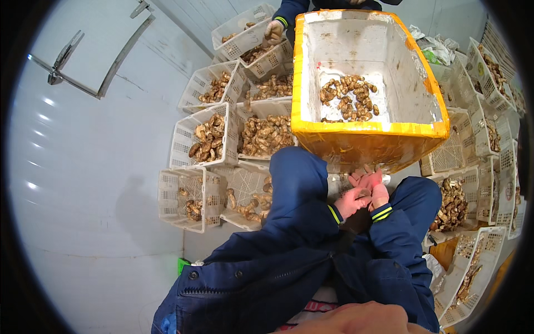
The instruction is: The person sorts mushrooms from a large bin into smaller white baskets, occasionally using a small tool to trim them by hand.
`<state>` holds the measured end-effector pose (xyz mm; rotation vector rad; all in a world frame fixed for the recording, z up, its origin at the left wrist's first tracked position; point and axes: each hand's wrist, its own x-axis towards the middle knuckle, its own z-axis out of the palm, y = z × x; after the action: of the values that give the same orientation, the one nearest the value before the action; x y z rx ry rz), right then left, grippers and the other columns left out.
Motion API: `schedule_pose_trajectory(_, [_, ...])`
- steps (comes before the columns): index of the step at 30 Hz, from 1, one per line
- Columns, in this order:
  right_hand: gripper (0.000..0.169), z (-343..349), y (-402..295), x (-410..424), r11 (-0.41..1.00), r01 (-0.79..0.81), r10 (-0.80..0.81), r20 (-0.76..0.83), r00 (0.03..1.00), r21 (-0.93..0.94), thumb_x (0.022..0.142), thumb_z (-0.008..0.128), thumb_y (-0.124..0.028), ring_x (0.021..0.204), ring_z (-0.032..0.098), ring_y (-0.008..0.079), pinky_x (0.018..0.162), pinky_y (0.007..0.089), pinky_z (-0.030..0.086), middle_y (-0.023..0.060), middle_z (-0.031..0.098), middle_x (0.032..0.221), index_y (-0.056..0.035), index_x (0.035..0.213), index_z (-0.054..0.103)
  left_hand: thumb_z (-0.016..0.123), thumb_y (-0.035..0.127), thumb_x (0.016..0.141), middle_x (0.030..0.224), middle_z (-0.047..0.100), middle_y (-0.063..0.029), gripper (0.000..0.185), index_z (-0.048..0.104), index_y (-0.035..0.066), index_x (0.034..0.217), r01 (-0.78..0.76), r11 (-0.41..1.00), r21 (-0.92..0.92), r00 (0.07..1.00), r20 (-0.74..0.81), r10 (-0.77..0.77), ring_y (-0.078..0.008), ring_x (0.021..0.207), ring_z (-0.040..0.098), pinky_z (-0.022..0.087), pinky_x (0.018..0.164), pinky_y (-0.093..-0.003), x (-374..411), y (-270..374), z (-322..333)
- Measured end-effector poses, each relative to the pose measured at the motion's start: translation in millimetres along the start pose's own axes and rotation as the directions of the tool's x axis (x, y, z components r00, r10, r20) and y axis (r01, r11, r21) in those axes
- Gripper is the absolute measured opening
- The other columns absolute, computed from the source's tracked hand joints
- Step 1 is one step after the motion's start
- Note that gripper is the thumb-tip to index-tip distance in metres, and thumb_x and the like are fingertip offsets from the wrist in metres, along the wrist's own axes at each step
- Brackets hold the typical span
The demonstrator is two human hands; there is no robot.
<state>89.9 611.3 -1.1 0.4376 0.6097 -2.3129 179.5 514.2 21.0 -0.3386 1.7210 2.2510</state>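
My left hand and my right hand, both in pinkish work gloves, meet between my knees, below the near wall of a large foam box bound with yellow tape. The left hand's fingers are curled near the right wrist; whether they grip the glove I cannot tell. The right hand's fingers are spread, with nothing seen in them. Brown mushrooms lie on the white floor of the foam box. A white plastic crate with a few mushrooms stands beside my left knee.
Perforated crates of mushrooms line the left side, and more crates stand on the right. Beyond the foam box, a co-worker's gloved hand rests at a crate. Plastic bags lie at the back right. A pale wall bounds the left.
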Motion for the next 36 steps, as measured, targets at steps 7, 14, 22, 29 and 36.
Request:
schedule_pose_trajectory(7, [0.060, -9.7, 10.0, -3.9, 0.991, -0.132, 0.132, 0.066, 0.989, -0.007, 0.097, 0.036, -0.048, 0.122, 0.042, 0.0362, 0.102, 0.0505, 0.038, 0.0189, 0.039, 0.133, -0.0113, 0.142, 0.024, 0.059, 0.010, 0.081, 0.092, 0.065, -0.0008, 0.035, 0.059, 0.003, 0.116, 0.141, 0.977, 0.157, 0.988, 0.042, -0.150, -0.0046, 0.065, 0.052, 0.038, 0.052, -0.0192, -10.0, 25.4, -3.9])
schedule_pose_trajectory(14, [0.061, -33.7, -11.0, 1.1, 0.847, -0.204, 0.130, 0.180, 0.975, 0.491, 0.088, 0.048, -0.049, 0.130, 0.038, 0.0279, 0.105, 0.0520, 0.031, 0.0107, 0.041, 0.139, -0.0134, 0.136, 0.035, 0.048, -0.002, 0.071, 0.098, 0.063, -0.0053, 0.043, 0.056, 0.000, 0.114, 0.137, 0.988, 0.068, 0.966, 0.210, -0.148, -0.0129, 0.078, 0.057, 0.044, 0.063, -0.0238, 0.2, -4.5, -9.6])
schedule_pose_trajectory(22, [0.045, 7.4, -22.7, -31.6, 0.878, -0.111, -0.017, 0.263, 0.965, 0.466, 0.099, 0.031, -0.031, 0.133, 0.033, 0.0256, 0.112, 0.0454, 0.023, 0.0131, 0.041, 0.140, -0.0055, 0.136, 0.037, 0.052, -0.001, 0.070, 0.089, 0.061, -0.0055, 0.029, 0.059, 0.000, 0.098, 0.150, 0.987, -0.057, 0.859, 0.501, -0.102, -0.0137, 0.077, 0.055, 0.045, 0.069, -0.0247, -8.6, 3.3, -3.9])
schedule_pose_trajectory(29, [0.047, 28.4, -7.6, -18.8, 0.997, -0.030, 0.051, 0.338, 0.940, -0.068, 0.097, 0.037, -0.038, 0.131, 0.033, 0.0280, 0.109, 0.0513, 0.023, 0.0114, 0.036, 0.143, -0.0164, 0.139, 0.035, 0.066, 0.016, 0.081, 0.088, 0.062, -0.0057, 0.021, 0.061, 0.000, 0.094, 0.152, 0.987, -0.044, 0.909, 0.398, -0.122, -0.0151, 0.082, 0.058, 0.047, 0.073, -0.0274, -18.6, 16.1, -16.0])
schedule_pose_trajectory(36, [0.043, 54.4, -38.0, -50.4, 0.990, 0.123, -0.136, 0.247, 0.959, 0.070, 0.098, 0.042, -0.028, 0.114, 0.051, 0.0271, 0.102, 0.0386, 0.040, 0.0162, 0.051, 0.129, -0.0066, 0.135, 0.041, 0.055, 0.030, 0.093, 0.105, 0.061, -0.0105, 0.035, 0.057, -0.002, 0.108, 0.066, 0.996, -0.063, 0.965, 0.260, -0.047, -0.0185, 0.093, 0.059, 0.046, 0.085, -0.0307, -6.7, 49.4, -24.0])
